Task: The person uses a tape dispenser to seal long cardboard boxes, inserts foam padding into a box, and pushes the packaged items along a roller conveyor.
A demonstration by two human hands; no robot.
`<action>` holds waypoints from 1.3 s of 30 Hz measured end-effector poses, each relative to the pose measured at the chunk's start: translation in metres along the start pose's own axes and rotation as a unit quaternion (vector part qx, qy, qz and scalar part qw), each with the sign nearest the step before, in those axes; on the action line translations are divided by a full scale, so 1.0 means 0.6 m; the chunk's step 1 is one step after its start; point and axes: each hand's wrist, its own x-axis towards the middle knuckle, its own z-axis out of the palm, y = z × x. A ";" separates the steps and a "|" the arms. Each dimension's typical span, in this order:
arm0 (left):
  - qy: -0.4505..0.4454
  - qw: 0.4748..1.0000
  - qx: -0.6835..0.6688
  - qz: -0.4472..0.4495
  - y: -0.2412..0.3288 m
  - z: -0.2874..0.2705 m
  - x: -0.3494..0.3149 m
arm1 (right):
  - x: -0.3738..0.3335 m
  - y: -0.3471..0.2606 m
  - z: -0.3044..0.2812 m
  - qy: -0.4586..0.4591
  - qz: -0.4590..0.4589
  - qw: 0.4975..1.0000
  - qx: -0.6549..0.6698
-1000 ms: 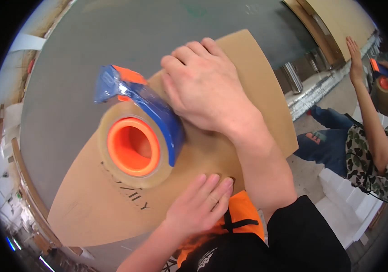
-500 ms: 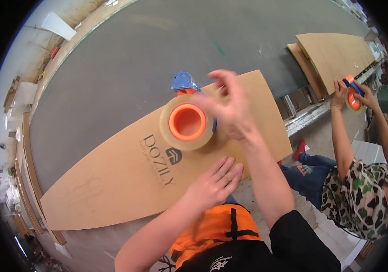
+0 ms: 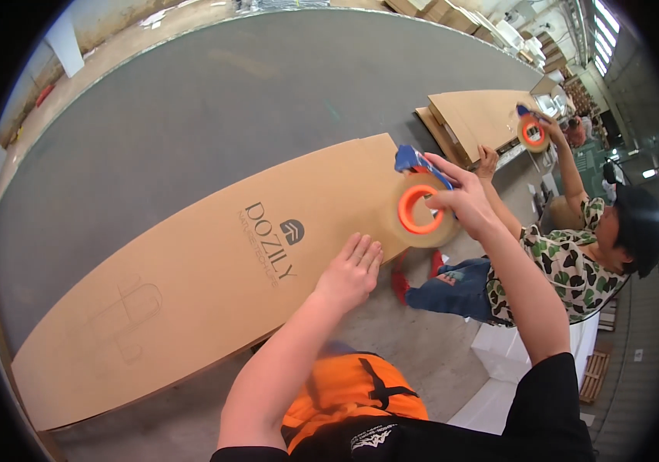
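A long flat cardboard box with dark print lies on the grey tabletop in front of me. My left hand rests flat on its near edge, fingers stretched out. At the box's right end, my right hand is wrapped round a tape dispenser with a blue head, an orange hub and a wide roll of clear tape. The roll is slightly blurred and overlaps the box's end; whether it touches the cardboard I cannot tell.
A co-worker in a camouflage shirt stands to the right, holding another tape dispenser over stacked cardboard boxes. The large grey table stretches away behind my box. White blocks stand on the floor at the right.
My right hand has closed on the tape dispenser and carried it from the box's middle to its right end. My left hand stays on the box. The view has turned rightward.
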 end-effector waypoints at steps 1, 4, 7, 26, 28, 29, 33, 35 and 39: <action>0.004 1.000 -0.002 -0.006 -0.002 0.007 -0.009 | -0.017 -0.013 -0.005 -0.013 -0.013 0.996 -0.092; 0.043 0.999 0.021 -0.023 -0.001 0.021 -0.021 | -0.032 -0.036 0.013 -0.029 -0.118 0.949 -0.290; 0.064 0.996 0.046 -0.042 0.012 0.004 0.000 | -0.031 -0.025 0.058 -0.094 -0.047 0.884 -0.456; -0.195 0.971 -0.002 -0.137 0.034 -0.004 0.105 | -0.145 0.280 0.153 -0.144 -0.088 0.806 -0.567; -0.232 0.957 0.060 -0.164 0.043 0.015 0.150 | -0.196 0.301 0.147 -0.058 -0.115 0.850 -0.510; -0.238 0.949 0.089 -0.185 0.040 0.028 0.153 | -0.223 0.307 0.138 -0.073 -0.091 0.864 -0.490; -0.244 0.938 0.120 -0.217 0.032 0.056 0.120 | -0.287 0.313 0.072 -0.021 -0.052 0.912 -0.406; -0.230 0.941 0.092 -0.231 0.017 0.035 0.061 | -0.277 0.293 0.042 -0.009 -0.119 0.954 -0.274; -0.192 0.944 0.050 -0.262 -0.011 -0.118 -0.156 | -0.215 0.212 0.056 -0.052 -0.117 0.978 0.162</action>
